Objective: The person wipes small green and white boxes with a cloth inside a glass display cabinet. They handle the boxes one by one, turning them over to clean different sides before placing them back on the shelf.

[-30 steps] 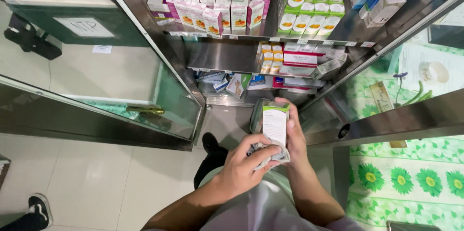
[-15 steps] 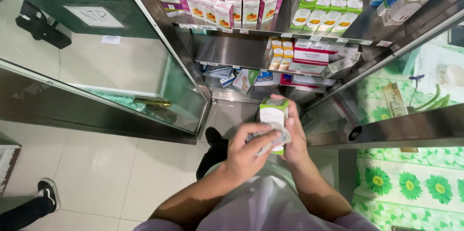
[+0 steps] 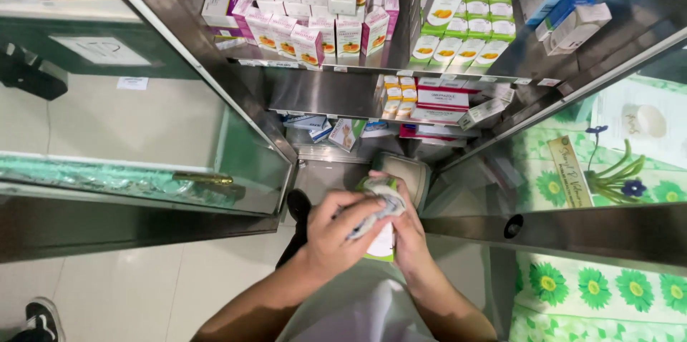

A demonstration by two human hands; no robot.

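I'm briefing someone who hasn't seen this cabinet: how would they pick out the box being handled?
Start at the open steel cabinet stacked with small cartons. Below its shelves, in front of the person's body, the left hand and right hand meet around a green-and-white box. Unlike the shelved cartons, it is off the shelf, with a crumpled cloth pressed on it.

Left hand (image 3: pixel 336 231) and right hand (image 3: pixel 409 231) curl closed, touching together.

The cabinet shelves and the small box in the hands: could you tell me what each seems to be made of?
Shelves: probably stainless steel, brushed, with a dull grey sheen and soft reflections. Box: likely printed card, white and green, with folded flat faces. A crumpled, cloth-like wad lies over it.
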